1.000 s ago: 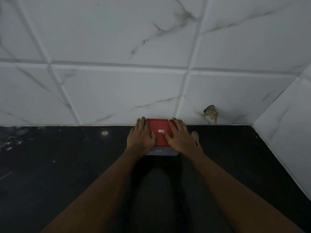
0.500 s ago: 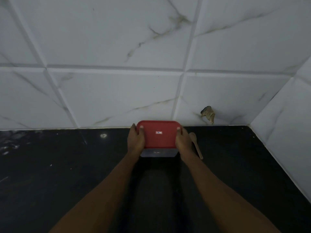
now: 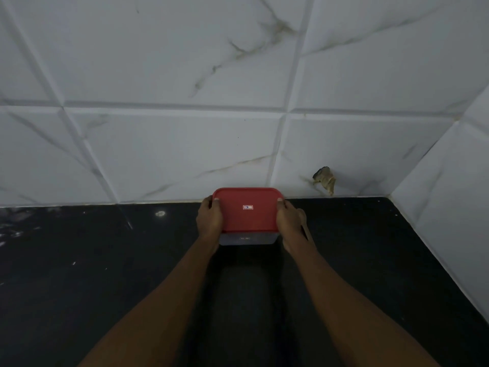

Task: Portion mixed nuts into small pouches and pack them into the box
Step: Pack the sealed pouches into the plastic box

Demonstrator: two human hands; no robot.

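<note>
Fig. 1. L hand point(image 3: 210, 223) & R hand point(image 3: 288, 223) are clasping opposite sides of the box point(image 3: 247, 239), fingertips hooking over its red lid point(image 3: 247, 215). Box is staying at the back of the dark counter point(image 3: 105, 260), near the tiled wall point(image 3: 185, 144); resting or lifted, can't tell. A wooden spoon point(image 3: 308, 231) is lying just beside R hand. Lid on, no nuts/pouches showing, so prob. the closed box is being handled. Next move is calling for a level 2-hand carry.

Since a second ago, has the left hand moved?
Yes. Against the white label, the left hand slid leftward off the top of the red lid and now grips the left edge of the box.
</note>
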